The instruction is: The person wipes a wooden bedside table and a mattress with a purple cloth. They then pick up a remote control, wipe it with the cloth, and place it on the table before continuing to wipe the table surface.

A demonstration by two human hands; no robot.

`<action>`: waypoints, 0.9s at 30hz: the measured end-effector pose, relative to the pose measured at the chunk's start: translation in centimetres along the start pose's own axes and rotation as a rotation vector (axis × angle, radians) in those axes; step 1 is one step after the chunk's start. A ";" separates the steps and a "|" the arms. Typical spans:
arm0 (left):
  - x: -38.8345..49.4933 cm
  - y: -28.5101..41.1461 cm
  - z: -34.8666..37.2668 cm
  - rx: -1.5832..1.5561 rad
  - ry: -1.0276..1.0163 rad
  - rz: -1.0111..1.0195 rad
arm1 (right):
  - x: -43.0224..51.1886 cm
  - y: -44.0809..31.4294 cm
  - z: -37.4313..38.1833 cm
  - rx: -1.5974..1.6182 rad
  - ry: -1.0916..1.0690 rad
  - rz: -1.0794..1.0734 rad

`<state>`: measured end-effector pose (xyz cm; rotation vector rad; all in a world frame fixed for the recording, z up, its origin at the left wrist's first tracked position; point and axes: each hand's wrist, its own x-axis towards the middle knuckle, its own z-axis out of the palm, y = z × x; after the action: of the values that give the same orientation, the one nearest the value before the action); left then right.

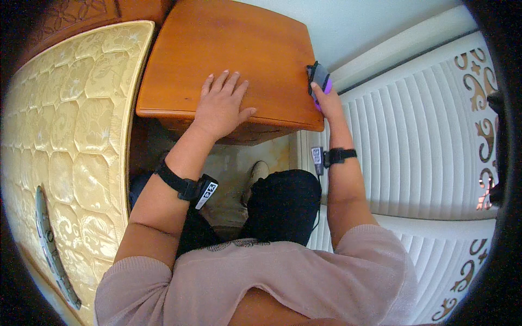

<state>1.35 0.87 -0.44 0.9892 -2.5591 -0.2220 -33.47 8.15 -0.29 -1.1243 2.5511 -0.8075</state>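
Observation:
My left hand point(221, 102) rests palm down on the orange-brown wooden top of a nightstand point(236, 45), close to its front edge. Its fingers are spread and hold nothing. At the nightstand's right edge, my right hand point(329, 102) grips a grey and purple cleaning pad or brush point(319, 76) with a black rim. The pad stands on its side against that edge; its working face is hidden. Each forearm wears a black strap with a small tagged device.
A gold quilted mattress point(94, 122) borders the nightstand on the left, with a long, narrow greenish object point(51, 244) lying on it. White ribbed panels with scroll cut-outs point(408, 142) stand close on the right. A pale wall point(359, 24) rises behind. My legs fill the space below.

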 end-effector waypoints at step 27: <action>2.2 -1.4 -1.6 -0.764 0.267 -0.260 | -15.9 -13.8 5.3 -0.511 0.153 -0.558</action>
<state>1.35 -1.65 1.34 0.9419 -1.8400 -0.9764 -12.12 10.23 3.18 -2.0627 2.6725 -0.3410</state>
